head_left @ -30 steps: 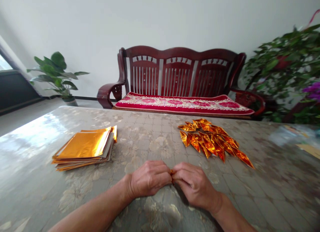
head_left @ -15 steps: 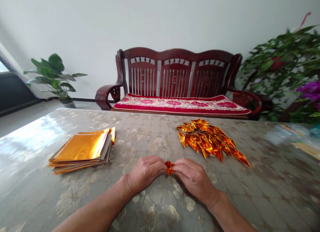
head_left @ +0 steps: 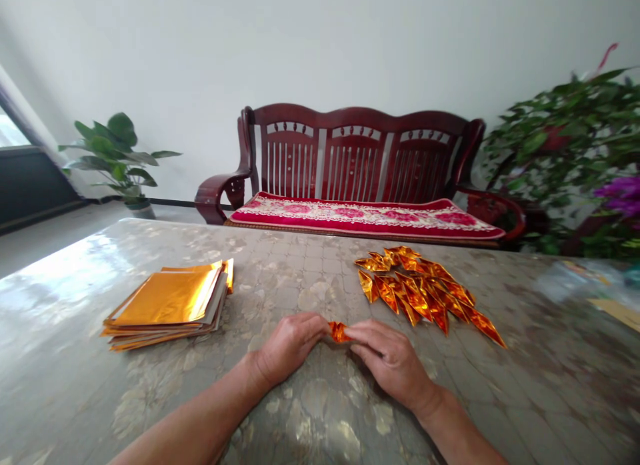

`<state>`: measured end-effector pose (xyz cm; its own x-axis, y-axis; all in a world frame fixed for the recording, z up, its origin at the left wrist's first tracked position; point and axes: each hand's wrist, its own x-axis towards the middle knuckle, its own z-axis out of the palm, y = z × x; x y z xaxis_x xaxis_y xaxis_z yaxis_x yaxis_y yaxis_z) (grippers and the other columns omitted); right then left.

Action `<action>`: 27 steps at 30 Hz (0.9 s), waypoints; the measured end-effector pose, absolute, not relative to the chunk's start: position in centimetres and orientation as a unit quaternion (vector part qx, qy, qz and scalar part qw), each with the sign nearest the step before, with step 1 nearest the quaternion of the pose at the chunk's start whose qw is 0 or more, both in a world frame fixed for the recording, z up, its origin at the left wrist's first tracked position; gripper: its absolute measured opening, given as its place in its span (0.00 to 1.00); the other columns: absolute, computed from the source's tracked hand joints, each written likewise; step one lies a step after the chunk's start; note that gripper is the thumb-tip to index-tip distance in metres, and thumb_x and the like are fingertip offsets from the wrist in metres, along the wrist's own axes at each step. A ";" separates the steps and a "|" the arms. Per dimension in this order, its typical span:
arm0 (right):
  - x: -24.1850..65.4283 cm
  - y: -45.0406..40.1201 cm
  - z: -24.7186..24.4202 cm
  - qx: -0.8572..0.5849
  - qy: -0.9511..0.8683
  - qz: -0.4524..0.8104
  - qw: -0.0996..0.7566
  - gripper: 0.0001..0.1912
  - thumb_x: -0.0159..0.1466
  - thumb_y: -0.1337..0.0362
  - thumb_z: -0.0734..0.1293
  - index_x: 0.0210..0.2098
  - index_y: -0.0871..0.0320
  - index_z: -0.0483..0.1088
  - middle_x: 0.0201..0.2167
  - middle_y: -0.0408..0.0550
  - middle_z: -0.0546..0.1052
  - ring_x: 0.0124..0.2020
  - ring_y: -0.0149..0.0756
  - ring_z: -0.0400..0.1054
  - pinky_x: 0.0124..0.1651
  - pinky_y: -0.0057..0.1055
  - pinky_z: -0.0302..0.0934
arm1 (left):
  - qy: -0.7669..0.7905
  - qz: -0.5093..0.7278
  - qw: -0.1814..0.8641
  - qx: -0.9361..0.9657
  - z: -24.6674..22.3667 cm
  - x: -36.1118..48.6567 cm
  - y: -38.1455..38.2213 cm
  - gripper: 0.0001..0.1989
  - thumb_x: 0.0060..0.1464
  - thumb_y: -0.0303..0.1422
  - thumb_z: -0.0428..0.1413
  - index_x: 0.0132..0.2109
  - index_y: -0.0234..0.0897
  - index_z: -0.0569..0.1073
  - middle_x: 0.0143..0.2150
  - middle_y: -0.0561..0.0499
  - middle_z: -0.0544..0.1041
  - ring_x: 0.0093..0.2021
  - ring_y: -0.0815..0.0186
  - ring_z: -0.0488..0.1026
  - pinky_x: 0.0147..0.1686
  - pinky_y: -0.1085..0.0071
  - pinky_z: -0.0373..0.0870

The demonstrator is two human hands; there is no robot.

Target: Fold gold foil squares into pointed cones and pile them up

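Surface: glossy floral-patterned table cover [head_left: 280, 271], filling the lower frame. Room: white wall; dark red wooden settee [head_left: 350, 151] with red floral cushion [head_left: 365, 215] beyond the table at upper centre; potted plant [head_left: 117, 155] at upper left; leafy plant [head_left: 560, 138] at right. On table: stack of gold foil sheets [head_left: 167, 305] at left; pile of folded foil pieces [head_left: 420, 291] at right of centre. Left hand [head_left: 290, 348] and right hand [head_left: 390, 361] closed, fingers pinching small folded gold foil piece [head_left: 339, 331] between them, at lower centre, just above the table.
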<state>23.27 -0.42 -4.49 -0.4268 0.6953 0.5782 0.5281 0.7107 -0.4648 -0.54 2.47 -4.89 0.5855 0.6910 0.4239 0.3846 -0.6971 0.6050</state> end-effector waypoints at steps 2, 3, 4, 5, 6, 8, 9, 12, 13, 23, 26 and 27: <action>23.5 -0.6 -4.7 -0.371 -0.833 0.107 0.396 0.19 0.64 0.71 0.67 0.53 0.50 0.74 0.45 0.46 0.80 0.45 0.37 0.75 0.50 0.33 0.70 | 0.321 0.316 0.234 0.862 -5.0 -0.6 2.5 0.10 0.67 0.31 0.49 0.42 0.40 0.75 0.39 0.52 0.79 0.40 0.68 0.77 0.43 0.76 0.70; 23.6 -0.6 -4.7 -0.375 -0.830 0.106 0.399 0.21 0.63 0.71 0.68 0.54 0.50 0.73 0.46 0.46 0.80 0.46 0.37 0.75 0.51 0.33 0.70 | 0.326 0.310 0.236 0.862 -4.9 -0.5 2.5 0.09 0.67 0.31 0.50 0.43 0.40 0.75 0.39 0.52 0.80 0.40 0.68 0.77 0.43 0.76 0.69; 23.7 -0.6 -4.8 -0.382 -0.826 0.106 0.401 0.22 0.63 0.71 0.68 0.55 0.49 0.72 0.47 0.46 0.80 0.46 0.38 0.75 0.52 0.33 0.70 | 0.333 0.305 0.238 0.860 -4.9 -0.5 2.4 0.09 0.67 0.31 0.50 0.43 0.41 0.75 0.39 0.52 0.80 0.41 0.68 0.77 0.43 0.76 0.69; 23.8 -0.6 -4.9 -0.389 -0.822 0.108 0.402 0.23 0.63 0.71 0.68 0.56 0.49 0.72 0.47 0.46 0.80 0.47 0.38 0.76 0.53 0.33 0.70 | 0.343 0.300 0.241 0.857 -4.8 -0.5 2.4 0.08 0.67 0.31 0.50 0.44 0.41 0.75 0.40 0.53 0.80 0.41 0.68 0.77 0.43 0.76 0.69; 23.9 -0.6 -4.9 -0.396 -0.817 0.113 0.404 0.22 0.63 0.71 0.68 0.55 0.48 0.73 0.47 0.45 0.80 0.46 0.38 0.76 0.53 0.33 0.70 | 0.357 0.296 0.247 0.851 -4.7 -0.5 2.4 0.08 0.66 0.31 0.50 0.44 0.42 0.75 0.40 0.53 0.80 0.41 0.68 0.77 0.43 0.76 0.69; 23.9 -0.5 -5.0 -0.410 -0.805 0.128 0.409 0.20 0.63 0.70 0.68 0.53 0.48 0.75 0.46 0.45 0.81 0.45 0.37 0.76 0.52 0.33 0.71 | 0.386 0.292 0.259 0.836 -4.5 -0.4 2.4 0.06 0.65 0.31 0.52 0.44 0.42 0.74 0.39 0.55 0.80 0.40 0.68 0.77 0.41 0.77 0.69; 23.9 -0.4 -5.0 -0.416 -0.800 0.137 0.410 0.18 0.63 0.70 0.68 0.51 0.48 0.76 0.45 0.44 0.81 0.45 0.37 0.76 0.51 0.33 0.71 | 0.398 0.293 0.266 0.828 -4.4 -0.4 2.4 0.05 0.65 0.31 0.52 0.43 0.42 0.73 0.38 0.55 0.80 0.39 0.68 0.77 0.41 0.77 0.69; 23.9 -0.2 -5.0 -0.433 -0.787 0.154 0.412 0.16 0.64 0.68 0.67 0.50 0.49 0.77 0.44 0.44 0.82 0.45 0.37 0.77 0.51 0.32 0.71 | 0.416 0.299 0.280 0.812 -4.4 -0.4 2.5 0.04 0.64 0.30 0.53 0.41 0.42 0.73 0.36 0.56 0.80 0.37 0.69 0.77 0.39 0.77 0.68; 23.9 -0.2 -5.0 -0.438 -0.784 0.158 0.411 0.16 0.64 0.68 0.67 0.50 0.49 0.76 0.45 0.44 0.82 0.45 0.37 0.77 0.52 0.32 0.71 | 0.417 0.300 0.282 0.811 -4.5 -0.4 2.6 0.04 0.64 0.30 0.53 0.40 0.41 0.72 0.36 0.57 0.79 0.37 0.69 0.77 0.39 0.78 0.68; 23.6 -0.4 -4.1 -0.483 -0.728 0.228 0.429 0.12 0.66 0.60 0.65 0.44 0.52 0.78 0.40 0.46 0.83 0.42 0.39 0.78 0.48 0.33 0.71 | 0.341 0.342 0.169 0.859 -4.8 -0.6 2.3 0.06 0.66 0.30 0.50 0.42 0.40 0.72 0.39 0.52 0.80 0.38 0.68 0.77 0.41 0.76 0.70; 23.1 -0.2 -3.6 -0.492 -0.708 0.234 0.449 0.10 0.65 0.60 0.66 0.42 0.55 0.79 0.38 0.48 0.82 0.39 0.39 0.77 0.43 0.32 0.71 | 0.293 0.346 0.105 0.885 -4.2 -0.4 1.8 0.08 0.68 0.30 0.47 0.43 0.39 0.71 0.40 0.50 0.81 0.39 0.67 0.77 0.42 0.74 0.71; 22.8 -0.2 -3.5 -0.493 -0.710 0.226 0.449 0.09 0.63 0.61 0.67 0.41 0.55 0.79 0.38 0.48 0.82 0.38 0.38 0.76 0.41 0.31 0.71 | 0.278 0.345 0.094 0.891 -4.0 -0.3 1.6 0.09 0.68 0.29 0.46 0.43 0.39 0.71 0.41 0.50 0.81 0.39 0.67 0.78 0.42 0.74 0.71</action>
